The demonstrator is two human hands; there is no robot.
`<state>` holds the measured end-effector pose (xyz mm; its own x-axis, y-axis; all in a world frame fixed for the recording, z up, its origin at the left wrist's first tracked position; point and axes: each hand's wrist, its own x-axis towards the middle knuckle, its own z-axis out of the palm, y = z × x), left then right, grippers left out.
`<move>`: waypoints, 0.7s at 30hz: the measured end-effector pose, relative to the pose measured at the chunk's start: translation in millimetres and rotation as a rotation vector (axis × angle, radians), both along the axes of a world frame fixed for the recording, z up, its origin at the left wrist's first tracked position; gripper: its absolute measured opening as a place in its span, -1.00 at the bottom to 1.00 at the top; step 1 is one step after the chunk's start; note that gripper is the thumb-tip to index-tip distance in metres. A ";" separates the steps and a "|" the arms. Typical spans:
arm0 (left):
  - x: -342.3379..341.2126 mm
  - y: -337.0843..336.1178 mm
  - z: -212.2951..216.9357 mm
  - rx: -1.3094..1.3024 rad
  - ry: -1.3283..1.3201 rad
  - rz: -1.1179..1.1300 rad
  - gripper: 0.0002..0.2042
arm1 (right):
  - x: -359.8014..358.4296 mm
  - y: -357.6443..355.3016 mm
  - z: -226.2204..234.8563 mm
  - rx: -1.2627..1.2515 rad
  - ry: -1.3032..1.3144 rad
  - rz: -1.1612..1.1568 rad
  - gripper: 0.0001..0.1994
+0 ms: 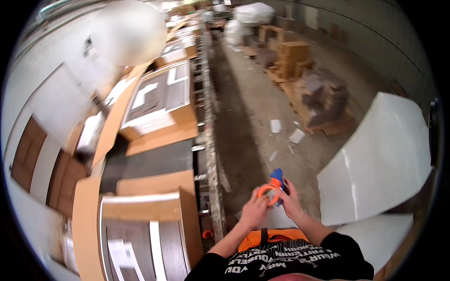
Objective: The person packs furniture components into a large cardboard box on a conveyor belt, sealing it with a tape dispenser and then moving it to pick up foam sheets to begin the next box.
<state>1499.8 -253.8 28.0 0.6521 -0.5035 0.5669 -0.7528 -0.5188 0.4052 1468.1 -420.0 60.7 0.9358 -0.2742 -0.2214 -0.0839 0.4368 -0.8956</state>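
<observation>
In front of my waist I hold a tape dispenser [276, 177] with a blue body and an orange ring-shaped part. My left hand [255, 209] is closed on the orange ring from the left, its fingertips at the ring's lower edge. Around the blue side from the right wraps my right hand [291, 201]. Some of the dispenser is hidden behind my fingers. To my left, on the conveyor, lies an open carton [186, 225] with dark wood-look panels, white strips and paper sheets inside; neither hand touches it.
The conveyor's metal edge [216, 182] runs forward on my left, carrying another open carton [183, 115] ahead. White foam sheets [375, 164] stand at my right. Stacked brown cartons [293, 56] and a wrapped pile [326, 100] line the far right. Paper scraps [296, 136] lie on the floor.
</observation>
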 end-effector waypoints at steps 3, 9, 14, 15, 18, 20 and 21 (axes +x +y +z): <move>82.5 21.9 19.3 0.134 -0.072 0.142 -0.75 | 27.2 -6.9 -8.1 -0.339 0.074 0.088 0.05; 229.5 155.4 39.3 -0.271 0.089 0.930 -0.67 | 21.5 -35.6 -10.4 -0.578 0.247 -0.064 -0.09; 276.9 115.8 35.7 -0.238 0.027 0.818 -0.67 | -71.0 -96.4 -49.4 -0.485 0.649 -0.632 -0.37; 278.3 93.2 37.8 -0.240 0.019 0.742 -0.66 | -100.2 -106.9 -87.2 -0.493 0.526 -0.859 -0.43; 278.4 33.5 36.2 -0.235 -0.004 0.525 -0.66 | -173.0 -115.1 -67.8 -0.427 0.715 -0.983 -0.42; 272.6 -4.6 35.6 -0.226 -0.013 0.371 -0.66 | -221.8 -114.4 -64.3 -0.385 0.833 -1.096 -0.45; 266.9 -25.2 33.9 -0.214 -0.013 0.292 -0.66 | -245.4 -113.3 -60.3 -0.419 0.955 -1.163 -0.44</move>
<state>1766.7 -279.0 61.9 0.7429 -0.1659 0.6485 -0.5909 -0.6176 0.5190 1222.6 -533.2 0.5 -0.2642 -0.9122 -0.3133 -0.4769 0.4059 -0.7796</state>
